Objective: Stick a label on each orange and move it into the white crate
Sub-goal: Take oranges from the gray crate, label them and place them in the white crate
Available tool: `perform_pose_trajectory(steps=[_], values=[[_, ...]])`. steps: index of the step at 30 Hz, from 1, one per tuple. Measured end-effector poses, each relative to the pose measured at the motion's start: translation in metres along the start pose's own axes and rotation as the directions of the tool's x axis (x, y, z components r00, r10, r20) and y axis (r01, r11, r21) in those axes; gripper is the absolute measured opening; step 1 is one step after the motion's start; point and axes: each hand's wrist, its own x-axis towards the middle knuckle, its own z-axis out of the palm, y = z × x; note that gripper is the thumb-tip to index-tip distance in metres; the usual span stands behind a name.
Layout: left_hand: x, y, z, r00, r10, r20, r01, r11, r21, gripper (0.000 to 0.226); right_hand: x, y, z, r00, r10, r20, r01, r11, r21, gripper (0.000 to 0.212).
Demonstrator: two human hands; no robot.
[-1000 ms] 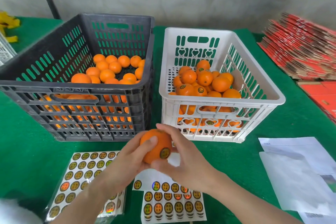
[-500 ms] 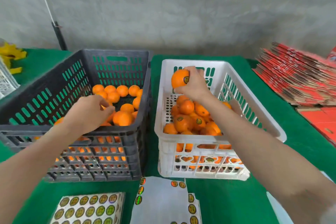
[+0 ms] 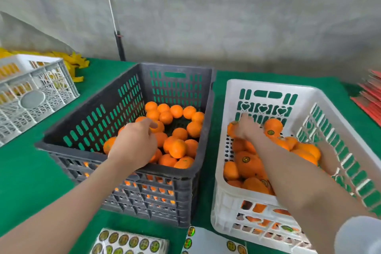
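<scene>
A dark grey crate (image 3: 97,109) holds several unlabelled oranges (image 3: 177,148). My left hand (image 3: 134,144) reaches into it, fingers curled down over an orange (image 3: 159,128) near its middle. To the right stands the white crate (image 3: 268,85) with several labelled oranges (image 3: 246,161). My right hand (image 3: 246,129) is low inside it near the far left corner and holds an orange (image 3: 231,130) just above the pile; its label is hidden. Sheets of round labels (image 3: 127,242) lie in front of the crates.
A second label sheet (image 3: 208,242) lies beside the first on the green table (image 3: 31,171). Another white crate (image 3: 35,93) stands at the far left with yellow scraps (image 3: 72,62) behind it. Red flat cartons (image 3: 369,99) are stacked at the right edge. A concrete wall stands behind.
My right hand carried the labelled orange from the front of the table into the white crate and has lowered it to the pile. My left hand moved into the dark crate and curled onto an orange.
</scene>
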Motion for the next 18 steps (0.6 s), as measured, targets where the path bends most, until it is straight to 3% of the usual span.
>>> perform_pose_trajectory(steps=[2,3,5,6,7,8,9,10,11,12,13,15,18], values=[[-0.001,-0.001,-0.001,1.0,-0.013,-0.017,0.011,0.996,-0.088,0.033,-0.009,-0.021,-0.024,0.965,0.023,-0.26,0.058,0.952,0.301,0.068],[-0.001,-0.003,-0.003,1.0,-0.022,-0.011,0.02,0.991,-0.129,0.034,-0.017,-0.035,-0.039,0.899,-0.001,-0.437,0.198,0.893,0.405,0.063],[0.001,-0.007,-0.008,0.999,-0.011,0.039,0.016,0.99,-0.141,0.033,-0.043,-0.07,-0.065,0.684,-0.143,-0.716,0.513,0.792,0.331,0.047],[0.003,-0.01,-0.011,0.996,0.007,0.084,0.001,0.996,-0.087,0.031,-0.056,-0.09,-0.072,0.595,-0.279,-0.753,0.63,0.744,0.222,0.04],[0.005,-0.014,-0.013,0.991,0.024,0.133,-0.025,1.0,0.002,0.028,-0.067,-0.113,-0.074,0.545,-0.446,-0.71,0.716,0.688,0.118,0.034],[0.006,-0.017,-0.014,0.986,0.032,0.166,-0.048,0.995,0.091,0.026,-0.077,-0.134,-0.07,0.533,-0.62,-0.575,0.782,0.621,0.055,0.032],[0.007,-0.02,-0.013,0.982,0.037,0.184,-0.063,0.988,0.139,0.024,-0.083,-0.154,-0.061,0.535,-0.774,-0.337,0.82,0.572,-0.01,0.032],[0.007,-0.023,-0.012,0.981,0.041,0.192,-0.068,0.988,0.141,0.023,-0.087,-0.175,-0.048,0.547,-0.837,-0.024,0.83,0.546,-0.115,0.035],[0.007,-0.024,-0.01,0.983,0.039,0.181,-0.062,0.99,0.124,0.022,-0.09,-0.188,-0.032,0.563,-0.785,0.26,0.826,0.52,-0.22,0.04],[0.006,-0.025,-0.009,0.987,0.037,0.159,-0.055,0.993,0.105,0.021,-0.089,-0.2,-0.014,0.595,-0.661,0.457,0.803,0.503,-0.32,0.046],[0.006,-0.025,-0.008,0.989,0.039,0.143,-0.052,0.995,0.087,0.02,-0.086,-0.208,0.003,0.656,-0.523,0.545,0.752,0.52,-0.406,0.052],[0.007,-0.027,-0.006,0.989,0.046,0.141,-0.054,0.997,0.052,0.02,-0.084,-0.214,0.027,0.777,-0.289,0.559,0.591,0.64,-0.49,0.06],[0.011,-0.032,-0.005,0.988,0.06,0.145,-0.064,0.998,0.023,0.022,-0.085,-0.212,0.046,0.755,-0.115,0.646,0.565,0.613,-0.552,0.054]])
